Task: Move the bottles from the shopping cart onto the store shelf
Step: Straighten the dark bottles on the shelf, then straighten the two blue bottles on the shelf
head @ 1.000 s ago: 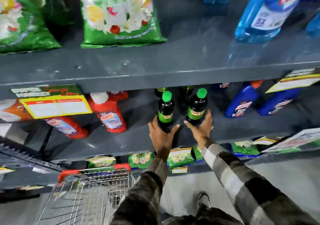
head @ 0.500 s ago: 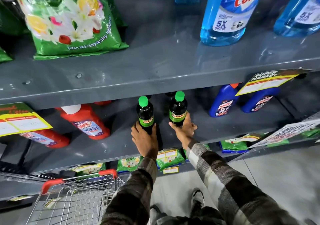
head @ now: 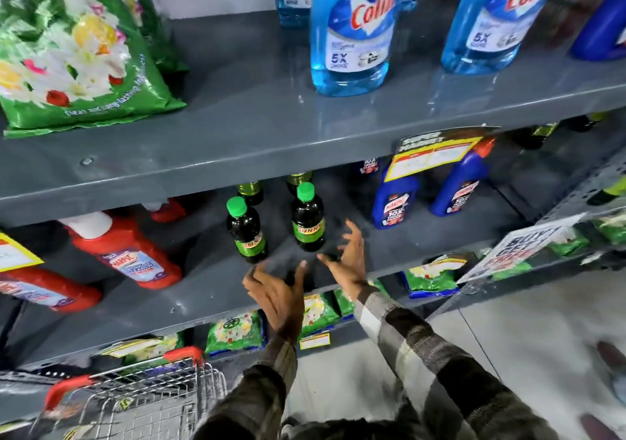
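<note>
Left hand (head: 278, 295) was wide open, fingers spread, holding nothing, just short of the left dark green-capped bottle (head: 246, 231). Right hand (head: 346, 252) likewise splayed & empty, beside the right bottle (head: 307, 222). Both bottles stood upright on the grey middle shelf (head: 189, 290), apart. Wire shopping cart (head: 135, 395) sat below-left w/ red handle.
</note>
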{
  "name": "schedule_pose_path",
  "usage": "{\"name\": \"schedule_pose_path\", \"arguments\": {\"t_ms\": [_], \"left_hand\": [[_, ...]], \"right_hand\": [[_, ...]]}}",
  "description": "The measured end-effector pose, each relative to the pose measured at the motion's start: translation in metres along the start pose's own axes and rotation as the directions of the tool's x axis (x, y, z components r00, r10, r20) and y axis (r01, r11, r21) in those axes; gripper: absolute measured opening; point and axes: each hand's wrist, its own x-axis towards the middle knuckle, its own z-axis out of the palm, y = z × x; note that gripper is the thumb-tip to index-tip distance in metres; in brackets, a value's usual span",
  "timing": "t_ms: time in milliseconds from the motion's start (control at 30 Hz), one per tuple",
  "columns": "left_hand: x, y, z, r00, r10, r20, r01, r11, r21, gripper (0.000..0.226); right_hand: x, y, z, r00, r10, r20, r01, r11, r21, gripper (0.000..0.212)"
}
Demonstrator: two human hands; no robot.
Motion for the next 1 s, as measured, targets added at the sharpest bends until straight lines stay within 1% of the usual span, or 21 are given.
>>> {"name": "schedule_pose_path", "arguments": {"t_ms": [100,167,200,267,333,367,400,433,500,567,633,700,767,833,900,1000], "left_hand": [[-0.035,0.034,0.038,0.989,0.052,0.140,-0.057,0.998,0.028,0.078],[-0.049,0.060,0.067,0.983,0.094,0.159,-0.103,0.994,0.047,0.075],[-0.057,0.075,0.083,0.982,0.104,0.155,-0.109,0.994,0.026,0.073],[-0.065,0.104,0.115,0.989,0.081,0.126,-0.069,0.993,-0.094,0.070],[-0.067,0.125,0.140,0.996,0.009,0.087,0.009,0.977,-0.212,0.072],[-0.068,0.134,0.153,0.995,-0.055,0.078,0.070,0.974,-0.214,0.077],[-0.069,0.142,0.164,0.990,-0.124,0.064,0.133,0.977,-0.165,0.084],[-0.069,0.147,0.173,0.984,-0.172,0.038,0.175,0.981,-0.087,0.090],[-0.070,0.160,0.188,0.978,-0.209,-0.017,0.210,0.975,0.067,0.101],[-0.068,0.171,0.200,0.970,-0.237,-0.056,0.244,0.953,0.179,0.112],[-0.063,0.178,0.209,0.955,-0.277,-0.103,0.294,0.926,0.236,0.121],[-0.059,0.179,0.217,0.941,-0.301,-0.154,0.332,0.909,0.253,0.123],[-0.058,0.179,0.224,0.938,-0.292,-0.185,0.336,0.897,0.288,0.119],[-0.059,0.176,0.229,0.946,-0.262,-0.192,0.315,0.883,0.348,0.111],[-0.060,0.173,0.231,0.962,-0.223,-0.159,0.270,0.874,0.405,0.102],[-0.062,0.173,0.230,0.967,-0.214,-0.136,0.252,0.867,0.429,0.100]], "right_hand": [[0.014,0.026,-0.051,0.991,-0.086,-0.103,0.084,0.996,-0.016,0.058],[0.033,0.043,-0.087,0.974,-0.113,-0.195,0.107,0.994,-0.038,0.047],[0.044,0.049,-0.108,0.962,-0.118,-0.246,0.114,0.993,-0.027,0.046],[0.069,0.058,-0.153,0.926,-0.132,-0.354,0.139,0.990,-0.006,0.049],[0.094,0.060,-0.194,0.888,-0.150,-0.435,0.168,0.986,0.002,0.057],[0.107,0.063,-0.212,0.875,-0.154,-0.459,0.179,0.984,0.012,0.064],[0.120,0.065,-0.227,0.872,-0.155,-0.464,0.197,0.980,0.043,0.071],[0.128,0.064,-0.235,0.885,-0.136,-0.445,0.197,0.976,0.093,0.079],[0.143,0.064,-0.250,0.923,-0.104,-0.371,0.169,0.975,0.145,0.094],[0.150,0.061,-0.255,0.964,-0.050,-0.262,0.084,0.989,0.121,0.114],[0.153,0.059,-0.254,0.985,0.050,-0.167,-0.044,0.998,0.037,0.127],[0.154,0.060,-0.249,0.983,0.107,-0.147,-0.127,0.983,-0.131,0.129],[0.155,0.060,-0.244,0.981,0.100,-0.164,-0.139,0.960,-0.242,0.128],[0.155,0.061,-0.240,0.976,0.066,-0.205,-0.124,0.951,-0.282,0.125],[0.154,0.062,-0.240,0.976,0.053,-0.212,-0.115,0.950,-0.289,0.122],[0.155,0.062,-0.240,0.980,0.031,-0.199,-0.090,0.951,-0.296,0.119]]}}
